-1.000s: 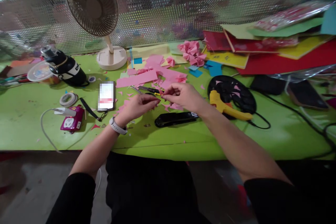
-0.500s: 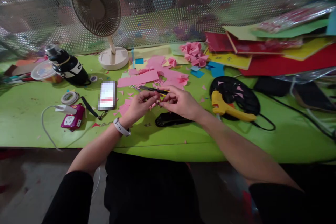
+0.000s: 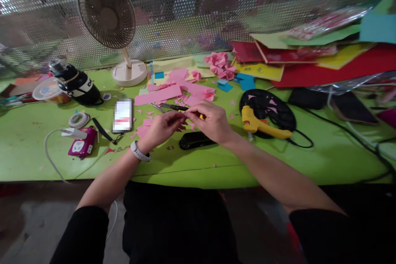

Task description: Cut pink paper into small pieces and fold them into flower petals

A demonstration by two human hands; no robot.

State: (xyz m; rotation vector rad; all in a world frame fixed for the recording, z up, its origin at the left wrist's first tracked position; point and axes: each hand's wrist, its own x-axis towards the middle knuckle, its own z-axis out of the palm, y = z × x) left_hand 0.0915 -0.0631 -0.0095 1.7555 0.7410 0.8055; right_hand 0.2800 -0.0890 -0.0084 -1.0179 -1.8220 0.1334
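Note:
Both my hands meet above the green table (image 3: 37,152), close to its middle. My left hand (image 3: 162,128), with a white watch at the wrist, has its fingers curled in a pinch. My right hand (image 3: 208,121) is curled too, fingertips touching those of the left. Between the fingertips is a small pink paper piece (image 3: 185,125), mostly hidden. A yellow and black cutter (image 3: 173,107) lies just behind the hands. A black stapler (image 3: 193,140) lies under my right wrist. Pink paper strips and scraps (image 3: 161,94) are spread behind and beside the hands.
A yellow glue gun (image 3: 262,126) rests on a black round mat at the right. A phone (image 3: 123,114), tape roll (image 3: 78,119), magenta socket block (image 3: 81,146) and black bottle (image 3: 77,84) are at the left. A desk fan (image 3: 108,12), folded pink flowers (image 3: 221,65) and stacked coloured sheets (image 3: 309,62) stand behind.
My hands stay joined over the same spot, with the fingers shifting slightly around the pink piece. The view has swung a little; nothing on the table has moved.

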